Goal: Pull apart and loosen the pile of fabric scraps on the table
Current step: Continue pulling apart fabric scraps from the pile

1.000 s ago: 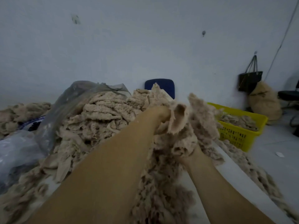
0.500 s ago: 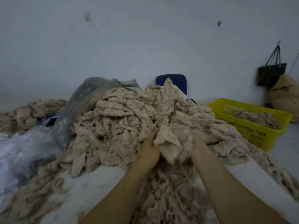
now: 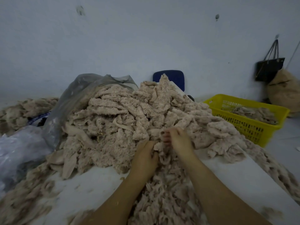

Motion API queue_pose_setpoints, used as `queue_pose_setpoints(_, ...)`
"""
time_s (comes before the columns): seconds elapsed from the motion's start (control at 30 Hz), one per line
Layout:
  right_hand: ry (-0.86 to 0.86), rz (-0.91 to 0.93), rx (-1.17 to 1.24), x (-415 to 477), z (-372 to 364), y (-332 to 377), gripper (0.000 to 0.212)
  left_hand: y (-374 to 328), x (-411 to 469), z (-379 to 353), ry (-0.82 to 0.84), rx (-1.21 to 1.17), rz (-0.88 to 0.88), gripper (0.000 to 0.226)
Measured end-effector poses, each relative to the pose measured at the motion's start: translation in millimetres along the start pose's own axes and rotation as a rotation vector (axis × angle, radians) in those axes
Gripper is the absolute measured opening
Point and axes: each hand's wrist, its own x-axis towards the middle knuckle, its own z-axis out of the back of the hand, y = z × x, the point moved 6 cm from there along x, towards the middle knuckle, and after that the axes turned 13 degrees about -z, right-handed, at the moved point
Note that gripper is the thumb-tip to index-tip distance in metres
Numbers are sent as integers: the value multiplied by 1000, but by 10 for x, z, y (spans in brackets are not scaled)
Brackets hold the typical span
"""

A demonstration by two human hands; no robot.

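So there's a heap of beige fuzzy fabric scraps (image 3: 120, 120) covering most of the white table (image 3: 90, 185), and some of it trails down toward the near edge between the two forearms. Both hands are dug into the front of it, close together. The left hand (image 3: 144, 154) has its fingers curled into a clump, and the right hand (image 3: 178, 140) is just beside it with its fingers hooked over the top of the same bunch, so both are gripping scraps. A crumpled grey see-through plastic bag (image 3: 76, 98) lies against the left side of the heap. To the right, off the table, a yellow slotted plastic basket (image 3: 243, 103) has more scraps inside. A dark blue chair back (image 3: 170, 77) pokes up behind the heap, and a black tote bag (image 3: 269, 68) hangs on the wall above a tan sack (image 3: 285, 91).
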Motion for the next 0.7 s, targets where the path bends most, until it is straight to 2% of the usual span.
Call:
queue_pose_setpoints(0.07,150,-97,30,85,-159,-22,18,-63,3,-14,21,0,-75,27)
queue_pose_setpoints(0.1,184,-174,132,155,-145,-48,17,-48,-13,-28,35,-3,-90,31)
queue_pose_setpoints(0.13,206,-258,285,229,-78,-87,15,4,-38,-33,40,-15,-59,32)
queue_pose_setpoints(0.2,186,-344,607,358,171,-132,18,143,-76,26,-36,-72,113,33)
queue_pose_setpoints(0.3,78,-298,831,498,520,-161,35,350,-129,257,-341,-136,402,31)
queue_pose_setpoints(0.37,-2,-240,844,519,641,-154,34,533,-224,436,-625,-345,563,34)
queue_pose_setpoints(0.43,-117,-175,799,524,758,-126,36,778,-354,575,-821,-512,686,35)
queue_pose_setpoints(0.53,-250,-135,419,501,793,-56,26,883,-366,545,-738,-618,692,30)
queue_pose_setpoints(0.63,-122,-118,64,389,495,-77,31,714,-249,419,-615,-711,607,18)
queue_pose_setpoints(0.7,-85,-99,-84,241,302,-103,31,644,-227,399,-610,-720,563,24)
